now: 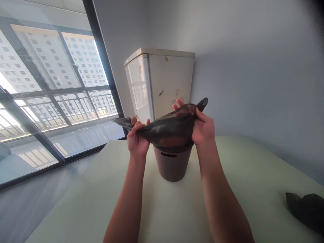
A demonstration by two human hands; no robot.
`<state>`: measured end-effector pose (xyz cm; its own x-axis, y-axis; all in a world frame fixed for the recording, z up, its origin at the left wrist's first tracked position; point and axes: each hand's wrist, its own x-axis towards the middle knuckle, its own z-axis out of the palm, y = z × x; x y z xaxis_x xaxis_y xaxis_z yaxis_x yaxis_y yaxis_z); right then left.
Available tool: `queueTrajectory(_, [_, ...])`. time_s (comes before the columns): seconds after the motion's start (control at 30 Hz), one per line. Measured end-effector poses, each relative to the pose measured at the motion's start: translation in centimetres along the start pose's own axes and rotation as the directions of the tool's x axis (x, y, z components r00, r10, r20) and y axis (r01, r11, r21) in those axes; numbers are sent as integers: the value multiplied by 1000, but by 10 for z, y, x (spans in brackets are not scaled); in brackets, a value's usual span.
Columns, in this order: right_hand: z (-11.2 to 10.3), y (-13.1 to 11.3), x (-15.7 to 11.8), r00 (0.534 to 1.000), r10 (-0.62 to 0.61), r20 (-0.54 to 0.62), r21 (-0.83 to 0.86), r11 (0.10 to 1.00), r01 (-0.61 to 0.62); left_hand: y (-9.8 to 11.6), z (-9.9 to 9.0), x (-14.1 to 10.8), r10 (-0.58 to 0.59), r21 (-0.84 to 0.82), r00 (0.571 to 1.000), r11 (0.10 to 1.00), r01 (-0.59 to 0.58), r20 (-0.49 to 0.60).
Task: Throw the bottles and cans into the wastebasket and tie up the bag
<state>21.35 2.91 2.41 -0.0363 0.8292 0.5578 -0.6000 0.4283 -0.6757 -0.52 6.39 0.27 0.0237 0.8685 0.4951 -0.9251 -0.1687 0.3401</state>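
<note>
A thin black plastic bag (168, 131) is stretched between my two hands above a brown bin (173, 165). The bag's lower part covers the bin's rim. My left hand (138, 138) is closed on the bag's left side, and a twisted end sticks out beyond the fingers. On the right, my right hand (204, 128) pinches the bag's other side, with a short end poking up above the thumb. Some of its fingers show behind the bag. The bin stands upright, its dark oval handle slot facing me. Its opening is hidden by the bag.
The bin stands on a pale green table (167, 209). Another black bag (307, 211) lies at the table's right edge. Behind the table is a white fridge (169, 77) against a grey wall (253, 81). Large glass windows (55, 84) are at the left.
</note>
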Motion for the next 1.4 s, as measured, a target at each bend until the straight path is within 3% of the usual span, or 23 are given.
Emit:
queueTrajectory(0.13, [2,0,-1,1000,-2,-4,39,999,2,-1,4,-2,-116,-75,986,989,126,116])
queueTrajectory(0.4, [1,-5,1,997,76,5,-42,996,-76,-2,15,-4,-259,129,958,961,243,126])
queueTrajectory(0.63, [-1,-7,0,991,123,45,-172,979,-114,-3,23,-8,-255,263,956,942,211,148])
queueTrajectory(0.87, [-2,0,0,984,180,-18,-388,905,-172,-15,17,-11,-283,539,944,828,153,168])
queueTrajectory(1.2, [7,-2,-2,976,217,32,-417,890,-185,-21,21,-14,-271,636,938,768,77,214])
queueTrajectory(1.4, [11,3,0,970,242,17,-409,887,-214,-21,20,-14,-267,688,947,722,74,179])
